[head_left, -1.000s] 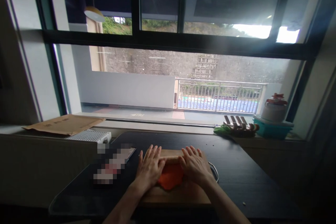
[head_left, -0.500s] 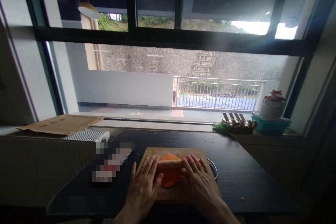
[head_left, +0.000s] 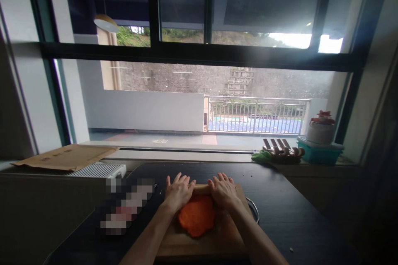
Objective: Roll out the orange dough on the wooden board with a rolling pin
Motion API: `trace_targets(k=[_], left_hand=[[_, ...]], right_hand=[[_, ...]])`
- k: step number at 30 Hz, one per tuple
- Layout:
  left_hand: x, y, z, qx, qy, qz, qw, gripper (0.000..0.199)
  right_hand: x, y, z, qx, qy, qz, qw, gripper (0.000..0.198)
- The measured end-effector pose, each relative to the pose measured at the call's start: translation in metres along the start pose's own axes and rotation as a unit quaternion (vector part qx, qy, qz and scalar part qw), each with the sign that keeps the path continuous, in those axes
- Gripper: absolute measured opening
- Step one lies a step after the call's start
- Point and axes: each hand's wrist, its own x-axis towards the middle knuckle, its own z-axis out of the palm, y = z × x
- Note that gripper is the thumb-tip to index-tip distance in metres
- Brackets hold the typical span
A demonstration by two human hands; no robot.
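An orange sheet of dough [head_left: 196, 216], flattened and uneven at its rim, lies on a wooden board [head_left: 228, 240]. Across the board's far end, beyond most of the dough, rests a pale wooden rolling pin [head_left: 201, 190]. My left hand [head_left: 179, 190] lies over the pin's left end, fingers stretched forward. Over the right end lies my right hand [head_left: 223, 189], also with extended fingers. Both palms hide the pin's ends; neither hand is wrapped round it.
The board stands on a dark table [head_left: 280, 215], a metal handle [head_left: 254, 210] at its right side. A pixelated item lies to the left. On the sill are a brown paper envelope [head_left: 66, 157], a green cloth [head_left: 260, 157], brown clamp-like items [head_left: 281, 149] and a teal box [head_left: 320, 151].
Both hands and the rolling pin have moved away from me to the board's far end. More of the orange dough now shows. My view has tilted slightly upward.
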Motion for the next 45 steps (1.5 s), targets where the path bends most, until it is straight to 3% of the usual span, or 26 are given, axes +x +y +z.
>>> trace_targets(k=[3, 8, 11, 13, 17, 21, 24, 30, 33, 36, 42, 45], left_hand=[[-0.025, -0.001, 0.0, -0.006, 0.004, 0.004, 1.0, 0.05], [-0.097, -0.009, 0.001, -0.015, 0.027, 0.054, 0.998, 0.053], [-0.113, -0.01, 0.001, -0.01, 0.03, 0.072, 0.997, 0.055], [-0.102, -0.007, -0.001, 0.0, 0.016, 0.055, 0.998, 0.055], [-0.05, -0.003, -0.004, 0.021, -0.015, 0.001, 1.0, 0.055], [-0.01, -0.006, -0.001, 0.021, -0.018, -0.008, 1.0, 0.053], [-0.015, -0.007, 0.001, 0.015, -0.017, -0.002, 1.0, 0.053], [-0.092, -0.005, -0.002, 0.015, 0.019, 0.044, 0.999, 0.057], [-0.112, -0.011, 0.001, 0.02, 0.024, 0.071, 0.997, 0.062], [-0.096, -0.017, 0.006, 0.035, 0.012, 0.062, 0.997, 0.065], [-0.015, -0.022, 0.006, 0.032, -0.049, 0.015, 0.998, 0.056], [-0.004, -0.023, 0.008, 0.011, -0.053, 0.003, 0.999, 0.058]], right_hand=[[-0.026, 0.003, -0.001, 0.007, 0.017, -0.026, 0.999, 0.051], [-0.092, 0.012, -0.01, 0.014, 0.03, -0.092, 0.995, 0.052], [-0.102, 0.014, -0.014, 0.016, 0.021, -0.1, 0.995, 0.055], [-0.089, 0.011, -0.015, 0.015, 0.015, -0.093, 0.995, 0.054], [-0.034, -0.003, -0.016, 0.006, -0.008, -0.054, 0.999, 0.05], [0.007, -0.014, -0.012, 0.001, -0.029, -0.025, 0.999, 0.049], [0.001, -0.013, -0.009, 0.005, -0.03, -0.023, 0.999, 0.051], [-0.075, 0.004, -0.013, 0.01, 0.027, -0.098, 0.995, 0.056], [-0.095, 0.006, -0.02, 0.012, 0.029, -0.122, 0.992, 0.057], [-0.077, 0.0, -0.025, 0.015, 0.024, -0.107, 0.994, 0.054], [0.006, -0.018, -0.021, 0.018, -0.073, -0.032, 0.997, 0.058], [0.014, -0.02, -0.019, 0.013, -0.083, -0.023, 0.996, 0.057]])
